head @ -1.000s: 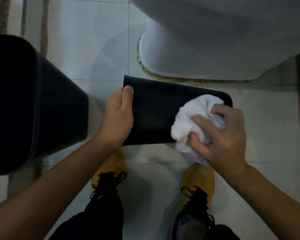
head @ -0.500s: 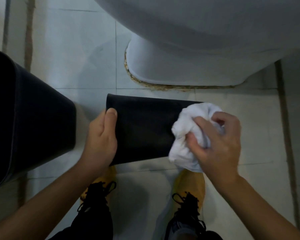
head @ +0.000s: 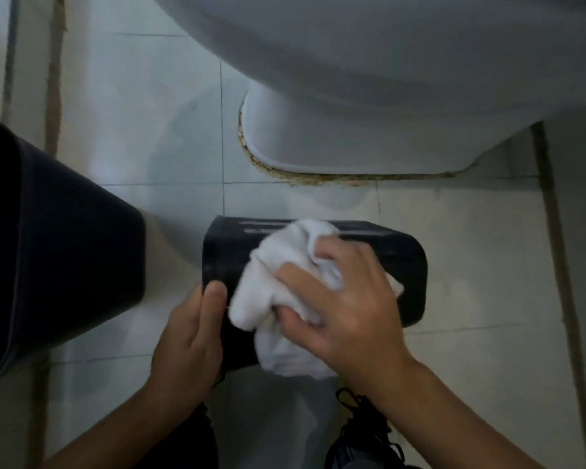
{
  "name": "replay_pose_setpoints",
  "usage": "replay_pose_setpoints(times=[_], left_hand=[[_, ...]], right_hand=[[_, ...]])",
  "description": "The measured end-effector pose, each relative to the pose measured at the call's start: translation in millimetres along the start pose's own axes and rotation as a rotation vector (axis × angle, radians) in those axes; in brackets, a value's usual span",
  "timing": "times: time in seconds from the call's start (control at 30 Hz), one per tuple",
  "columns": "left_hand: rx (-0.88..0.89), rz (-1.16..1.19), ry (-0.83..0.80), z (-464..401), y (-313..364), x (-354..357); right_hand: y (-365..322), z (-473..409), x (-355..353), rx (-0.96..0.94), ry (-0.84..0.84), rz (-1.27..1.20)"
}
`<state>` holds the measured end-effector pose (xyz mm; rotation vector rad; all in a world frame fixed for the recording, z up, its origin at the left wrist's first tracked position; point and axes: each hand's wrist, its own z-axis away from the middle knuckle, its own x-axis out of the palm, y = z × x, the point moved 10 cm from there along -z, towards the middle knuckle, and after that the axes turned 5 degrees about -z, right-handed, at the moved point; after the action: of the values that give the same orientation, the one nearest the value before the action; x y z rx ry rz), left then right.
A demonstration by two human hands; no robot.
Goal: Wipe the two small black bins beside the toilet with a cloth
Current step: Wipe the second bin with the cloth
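Note:
A small black bin [head: 405, 265] is held on its side above the floor, in front of the toilet. My left hand [head: 188, 336] grips its left end, thumb on the top face. My right hand [head: 345, 306] grips a crumpled white cloth [head: 278, 289] and presses it on the bin's middle. The second black bin [head: 65, 255] stands upright on the floor at the left, untouched.
The white toilet [head: 369, 96] fills the upper right, its base ringed with a stained seal. Pale floor tiles [head: 149, 130] with dark grout lines lie all around. My black-laced shoes [head: 362, 421] show below the bin.
My right hand has slid the cloth leftward from the bin's right end to its middle. The view has moved back and down, and the bin now sits lower in view.

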<state>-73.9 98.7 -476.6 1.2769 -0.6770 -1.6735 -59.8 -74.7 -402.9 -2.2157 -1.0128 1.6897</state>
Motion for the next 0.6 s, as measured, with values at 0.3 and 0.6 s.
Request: replay_pose_setpoints(times=[0.3, 0.6], left_hand=[[-0.534, 0.507, -0.148, 2.5, -13.0, 22.5], [-0.126, 0.162, -0.146, -14.9, -0.2, 25.8]], right_hand=[[15.3, 59.4, -23.3, 0.148, 0.017, 0.046], [-1.6, 9.3, 18.0, 0.088, -0.121, -0.059]])
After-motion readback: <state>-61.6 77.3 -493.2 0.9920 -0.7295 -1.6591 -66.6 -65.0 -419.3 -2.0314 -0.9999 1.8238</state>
